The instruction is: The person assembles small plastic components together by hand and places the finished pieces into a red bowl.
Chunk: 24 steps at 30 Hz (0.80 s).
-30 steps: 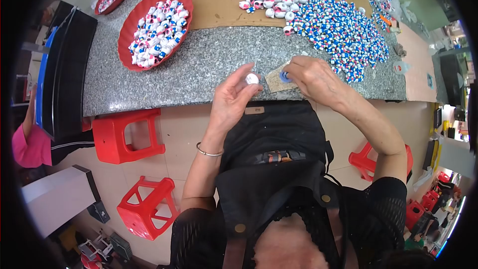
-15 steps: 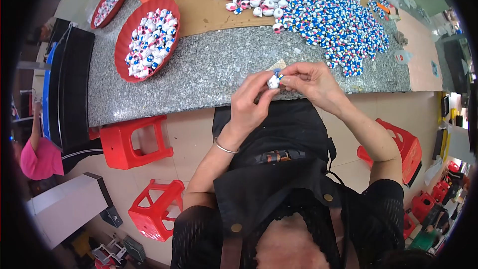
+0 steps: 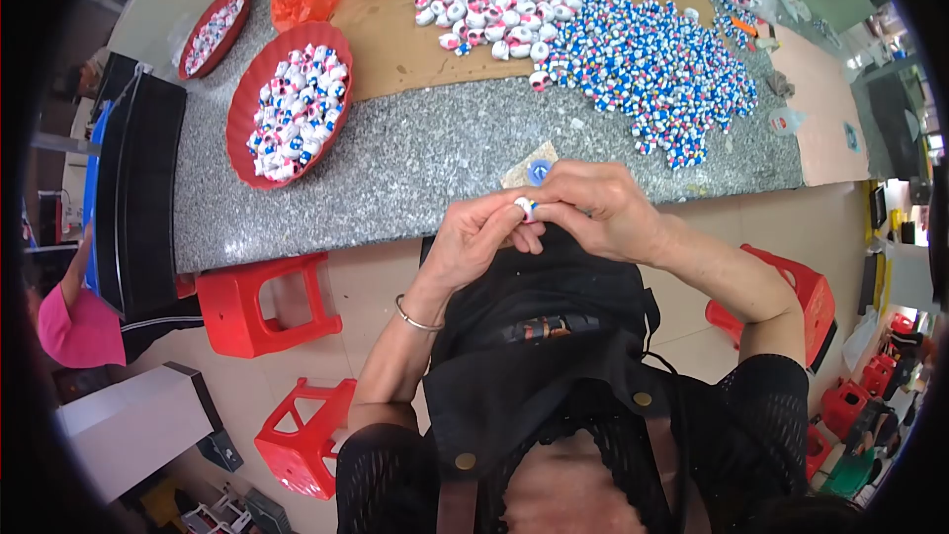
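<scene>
My left hand (image 3: 479,235) pinches a small rounded white piece (image 3: 525,208) between thumb and fingers, just off the counter's front edge. At the right side of that piece, the thumb and forefinger of my right hand (image 3: 605,210) press together on a tiny blue piece with a bit of yellow (image 3: 534,205), mostly hidden by the fingertips. Right behind the hands, a round blue disc-like lid (image 3: 538,171) lies at a tan speckled pad (image 3: 516,176) on the granite counter (image 3: 415,148).
White-and-pink pieces (image 3: 494,10) and a wide heap of small blue-and-white pieces (image 3: 652,59) cover cardboard (image 3: 381,40) and counter. A red bowl (image 3: 237,129) holds more pieces, with a second red bowl (image 3: 203,69) behind. Red stools (image 3: 232,311) stand below. A person in pink (image 3: 79,321) is at left.
Both hands have come down and slightly left, toward my body, with the white piece turned between them. The blue disc and tan pad now show more fully behind the fingers.
</scene>
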### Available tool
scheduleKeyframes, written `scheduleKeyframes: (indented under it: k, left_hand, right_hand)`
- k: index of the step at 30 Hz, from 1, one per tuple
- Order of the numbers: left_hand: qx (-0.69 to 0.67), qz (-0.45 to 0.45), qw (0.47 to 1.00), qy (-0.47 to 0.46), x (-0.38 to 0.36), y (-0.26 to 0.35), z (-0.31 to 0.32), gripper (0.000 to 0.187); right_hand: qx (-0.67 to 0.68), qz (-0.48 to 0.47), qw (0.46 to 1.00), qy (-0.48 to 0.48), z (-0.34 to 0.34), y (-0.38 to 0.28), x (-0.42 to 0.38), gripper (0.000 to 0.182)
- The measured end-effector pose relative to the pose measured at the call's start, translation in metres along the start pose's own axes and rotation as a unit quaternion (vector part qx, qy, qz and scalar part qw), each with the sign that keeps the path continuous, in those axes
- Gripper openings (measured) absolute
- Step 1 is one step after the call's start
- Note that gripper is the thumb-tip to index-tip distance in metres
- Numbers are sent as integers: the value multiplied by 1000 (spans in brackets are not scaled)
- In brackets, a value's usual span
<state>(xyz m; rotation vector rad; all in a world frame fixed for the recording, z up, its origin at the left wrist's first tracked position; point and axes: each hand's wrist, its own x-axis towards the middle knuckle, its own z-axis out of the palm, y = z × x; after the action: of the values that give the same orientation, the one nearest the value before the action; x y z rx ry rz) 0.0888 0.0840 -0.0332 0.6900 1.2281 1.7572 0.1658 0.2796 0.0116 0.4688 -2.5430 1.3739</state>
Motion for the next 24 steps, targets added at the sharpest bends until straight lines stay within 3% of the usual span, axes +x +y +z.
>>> scheduleKeyframes:
  k: [4, 5, 6, 8, 10, 11, 13, 15, 18, 20, 22, 24]
  left_hand:
    - [72, -43, 996, 43, 2, 0, -8, 29]
    - [94, -17, 991, 90, 3, 9, -15, 28]
    - [116, 9, 983, 139, 0, 21, -25, 27]
    - [258, 138, 923, 250, -6, 47, -65, 27]
    - [373, 180, 824, 386, -14, 77, -99, 31]
    - [646, 209, 622, 390, -19, 98, -110, 38]
    - [705, 245, 499, 440, -15, 109, -112, 39]
    - [605, 295, 633, 383, 0, 100, -100, 29]
    - [516, 183, 792, 271, 40, 66, -56, 20]
    - [552, 198, 786, 193, 76, 34, -42, 24]
    - [594, 243, 741, 198, 107, 16, -27, 23]
    - [620, 229, 736, 151, 128, 4, -25, 21]
  right_hand:
    - [98, 77, 992, -28, 4, 22, 7, 16]
    - [131, 98, 986, -39, 0, 26, 12, 16]
    - [94, 128, 987, -23, -6, 27, 16, 15]
    - [-37, 95, 993, 56, -20, 49, 23, 17]
    - [-140, 55, 984, 97, -30, 71, 34, 19]
    - [-178, 34, 979, 96, -32, 78, 40, 20]
    - [-237, -3, 967, 97, -32, 90, 51, 22]
    - [-285, -27, 953, 95, -30, 99, 58, 24]
    - [-252, 11, 966, 56, -30, 101, 56, 21]
    - [-235, 29, 969, 70, -32, 98, 51, 19]
    - [-251, 49, 963, 91, -40, 92, 42, 18]
    - [-270, 62, 956, 96, -50, 92, 36, 17]
